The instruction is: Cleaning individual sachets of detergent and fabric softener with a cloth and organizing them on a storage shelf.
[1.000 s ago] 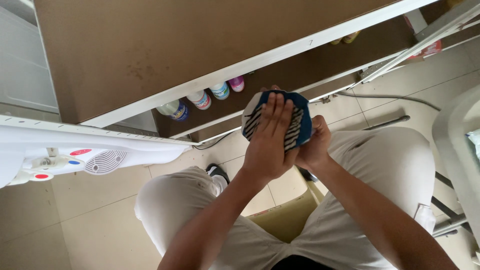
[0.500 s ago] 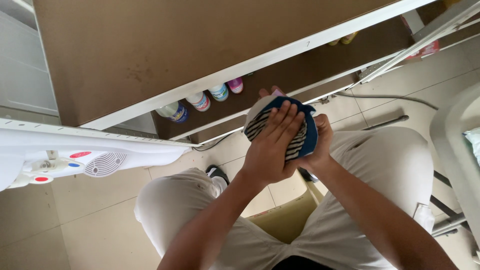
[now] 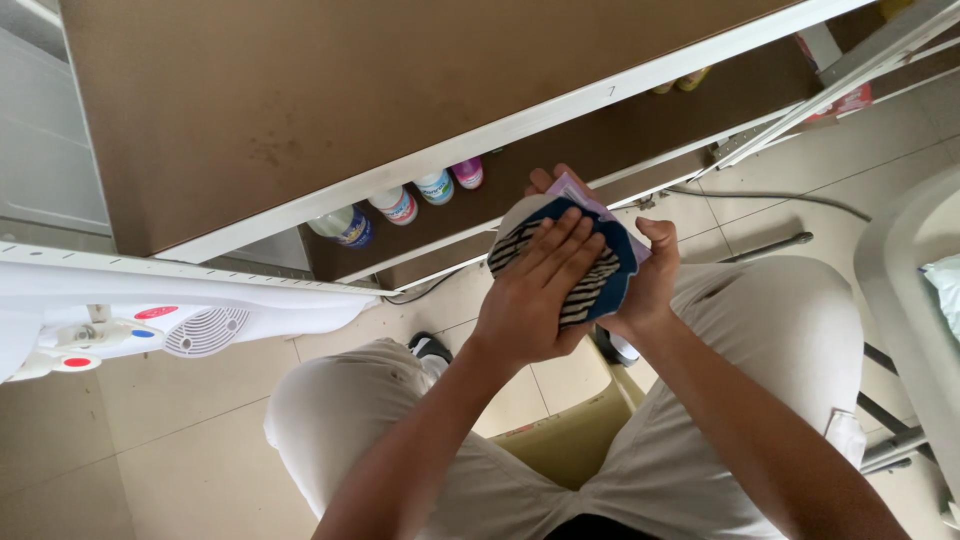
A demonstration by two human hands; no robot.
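The left hand [image 3: 535, 300] lies flat, fingers spread and straight, on a small folded cloth with black-and-white stripes and a blue border [image 3: 585, 262]. The right hand [image 3: 645, 285] cups the cloth from beneath, thumb curled over the right edge and fingertips showing past the far edge, so the cloth sits sandwiched between both palms, above the person's knees and just near of the brown table's white-edged rim [image 3: 500, 135].

Pressing it well probably means keeping the upper palm flat and the corners squared.

The table edge runs close on the far side; a row of plastic bottles with coloured caps [image 3: 400, 205] stands on the shelf under it. The white plastic appliance [image 3: 180, 310] juts in at left, a pale moulded frame [image 3: 910, 300] at right. Open room lies above the lap in light trousers [image 3: 760, 330].
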